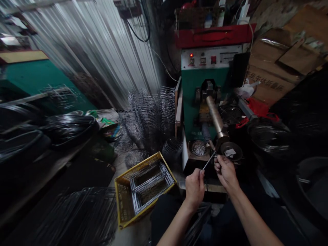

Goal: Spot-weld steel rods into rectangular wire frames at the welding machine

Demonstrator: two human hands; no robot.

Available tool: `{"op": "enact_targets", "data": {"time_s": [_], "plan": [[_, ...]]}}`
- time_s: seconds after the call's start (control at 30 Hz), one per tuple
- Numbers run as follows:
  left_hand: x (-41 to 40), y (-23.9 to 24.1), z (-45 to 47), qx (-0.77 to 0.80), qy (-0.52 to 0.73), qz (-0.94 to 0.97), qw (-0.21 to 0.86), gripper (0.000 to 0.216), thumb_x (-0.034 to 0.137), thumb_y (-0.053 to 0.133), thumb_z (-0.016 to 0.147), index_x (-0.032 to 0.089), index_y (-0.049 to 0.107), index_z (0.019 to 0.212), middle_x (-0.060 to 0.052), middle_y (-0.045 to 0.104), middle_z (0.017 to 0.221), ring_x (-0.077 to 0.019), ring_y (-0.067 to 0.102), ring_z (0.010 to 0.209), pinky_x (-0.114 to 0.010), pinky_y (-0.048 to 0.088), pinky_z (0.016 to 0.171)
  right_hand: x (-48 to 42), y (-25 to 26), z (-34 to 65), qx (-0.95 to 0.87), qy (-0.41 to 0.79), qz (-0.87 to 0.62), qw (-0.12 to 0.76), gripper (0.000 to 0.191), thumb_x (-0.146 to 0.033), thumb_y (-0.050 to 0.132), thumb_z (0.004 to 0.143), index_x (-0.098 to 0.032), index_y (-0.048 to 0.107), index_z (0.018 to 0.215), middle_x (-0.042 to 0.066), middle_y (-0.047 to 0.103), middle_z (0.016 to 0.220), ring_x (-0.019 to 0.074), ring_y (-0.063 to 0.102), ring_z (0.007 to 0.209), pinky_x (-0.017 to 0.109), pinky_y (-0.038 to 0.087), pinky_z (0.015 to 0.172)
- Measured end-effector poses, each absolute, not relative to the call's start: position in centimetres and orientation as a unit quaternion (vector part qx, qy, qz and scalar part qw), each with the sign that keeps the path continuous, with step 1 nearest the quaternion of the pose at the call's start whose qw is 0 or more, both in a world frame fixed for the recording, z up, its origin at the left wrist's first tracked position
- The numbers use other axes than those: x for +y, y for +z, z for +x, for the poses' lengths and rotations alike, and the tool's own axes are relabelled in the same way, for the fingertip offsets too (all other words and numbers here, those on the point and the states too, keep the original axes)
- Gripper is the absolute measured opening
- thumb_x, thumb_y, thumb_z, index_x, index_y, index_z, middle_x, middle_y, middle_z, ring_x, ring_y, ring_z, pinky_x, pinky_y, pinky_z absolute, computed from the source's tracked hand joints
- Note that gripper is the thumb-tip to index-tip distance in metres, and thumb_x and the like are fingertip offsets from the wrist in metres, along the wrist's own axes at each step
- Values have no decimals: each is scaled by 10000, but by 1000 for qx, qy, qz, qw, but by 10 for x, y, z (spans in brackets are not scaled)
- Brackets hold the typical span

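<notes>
My left hand is closed round the near end of a thin metal rod. The rod slants up and away to the tips of a green spot welder. My right hand has its fingers pinched together just right of the rod's far end, close under the welder's thick upper arm. Whatever sits between those fingertips is too small to make out. Left of the tips is a round dish of small shiny metal pieces. On the right stands a dark round dish with white scraps.
A yellow plastic crate with rectangular wire frames stands on the floor at left. Stacks of round wire baskets rise behind it. Cardboard boxes lean at back right. Dark wire bundles lie far left.
</notes>
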State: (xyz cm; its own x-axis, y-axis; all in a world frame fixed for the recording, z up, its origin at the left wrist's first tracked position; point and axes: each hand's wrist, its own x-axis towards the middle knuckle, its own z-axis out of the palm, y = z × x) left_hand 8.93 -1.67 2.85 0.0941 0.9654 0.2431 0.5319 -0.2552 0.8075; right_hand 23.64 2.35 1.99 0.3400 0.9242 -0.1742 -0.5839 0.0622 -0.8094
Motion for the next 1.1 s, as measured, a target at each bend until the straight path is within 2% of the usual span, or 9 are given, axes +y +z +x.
{"op": "enact_targets", "data": {"time_s": [0.2, 0.47, 0.77, 1.0, 1.1], "plan": [[-17, 29, 86, 539, 386, 700, 266, 314, 293, 352, 974, 206, 509, 717, 22, 514, 582, -112, 467, 509, -231, 301, 536, 23, 24, 236, -185, 555, -437, 683, 391, -396, 871, 570, -163, 603, 733, -37, 583, 611, 14, 404, 437, 115, 305, 366], [-2, 29, 90, 518, 371, 736, 228, 329, 297, 343, 979, 207, 537, 730, 0, 565, 602, -126, 516, 539, -245, 290, 552, 23, 24, 256, -256, 476, -523, 659, 450, -510, 818, 614, -166, 531, 654, -63, 503, 510, 22, 380, 365, 132, 253, 322], [21, 27, 98, 509, 387, 736, 223, 317, 276, 373, 969, 194, 564, 730, -5, 573, 595, -116, 497, 521, -232, 296, 545, 35, 32, 262, -258, 474, -525, 658, 468, -530, 814, 601, -171, 516, 637, -77, 477, 494, 21, 366, 352, 132, 240, 311], [25, 33, 91, 507, 370, 739, 244, 342, 301, 370, 973, 186, 575, 726, -3, 586, 599, -109, 515, 538, -210, 331, 549, 38, 28, 267, -268, 478, -525, 651, 450, -526, 805, 621, -161, 541, 617, -55, 488, 492, 29, 362, 367, 149, 241, 330], [29, 36, 90, 501, 361, 747, 246, 354, 313, 356, 977, 181, 591, 748, -8, 605, 618, -108, 520, 549, -210, 326, 543, 20, 22, 271, -290, 468, -560, 619, 434, -561, 762, 664, -162, 591, 676, -49, 501, 506, 43, 386, 392, 155, 255, 354]]}}
